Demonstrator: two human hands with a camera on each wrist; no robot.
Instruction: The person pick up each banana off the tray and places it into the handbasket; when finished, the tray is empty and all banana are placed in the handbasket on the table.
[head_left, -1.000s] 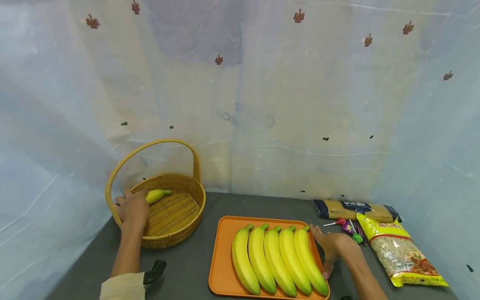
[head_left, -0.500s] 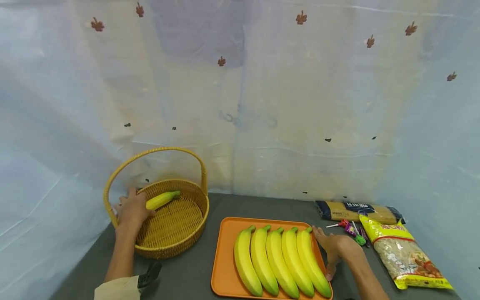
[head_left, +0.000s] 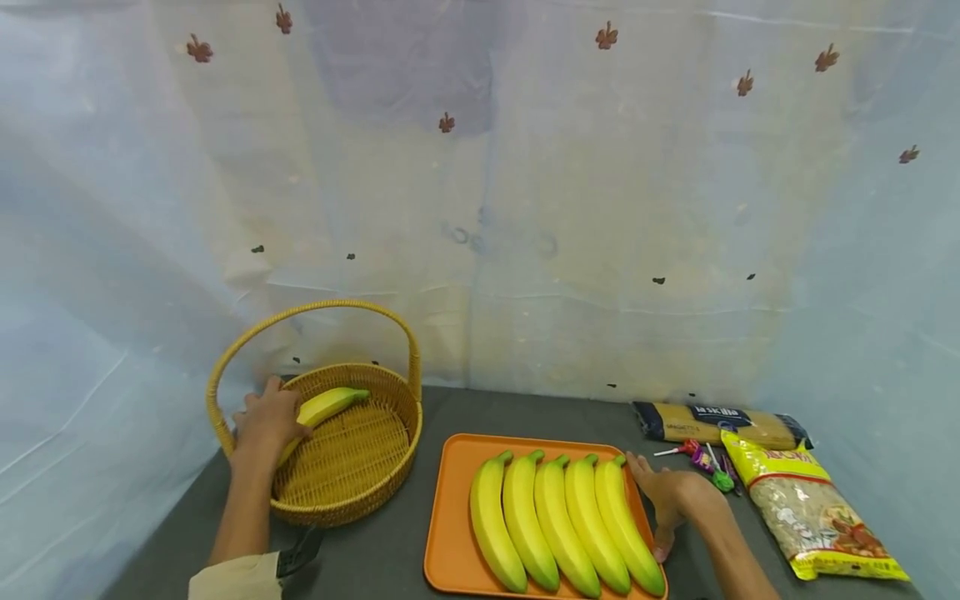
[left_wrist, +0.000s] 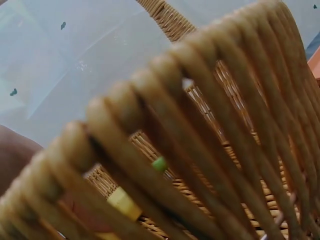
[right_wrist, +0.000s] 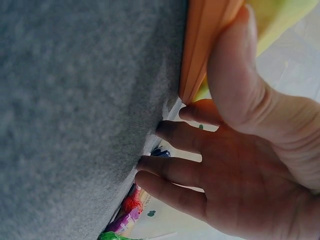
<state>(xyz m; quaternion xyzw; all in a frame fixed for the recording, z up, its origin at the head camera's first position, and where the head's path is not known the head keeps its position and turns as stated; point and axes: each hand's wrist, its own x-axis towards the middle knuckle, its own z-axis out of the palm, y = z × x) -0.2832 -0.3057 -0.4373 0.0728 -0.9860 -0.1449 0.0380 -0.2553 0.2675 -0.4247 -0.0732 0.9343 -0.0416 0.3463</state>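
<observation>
The round wicker basket (head_left: 352,496) with an arched handle stands at the left of the table. My left hand (head_left: 264,429) grips its left rim, the thumb inside and the fingers along the outer side. In the left wrist view the woven wall (left_wrist: 200,130) fills most of the frame and hides much of that hand. One banana (head_left: 333,404) lies inside, partly behind the thumb. Nearer the middle, several bananas (head_left: 555,517) lie side by side on an orange tray (head_left: 457,483). My right hand (head_left: 670,500) rests at the tray's right edge, its thumb touching the side (right_wrist: 197,47), fingers extended.
Beyond my right hand are a spaghetti pack (head_left: 720,425), several wrapped lollipops (head_left: 705,461) and a yellow-and-clear food bag (head_left: 813,508). A pale plastic sheet (head_left: 525,208) hangs behind the dark grey table (head_left: 397,533).
The basket has come nearer to me and its handle has sunk, with my left hand at its rim. More of the banana inside shows. My right hand stays at the tray.
</observation>
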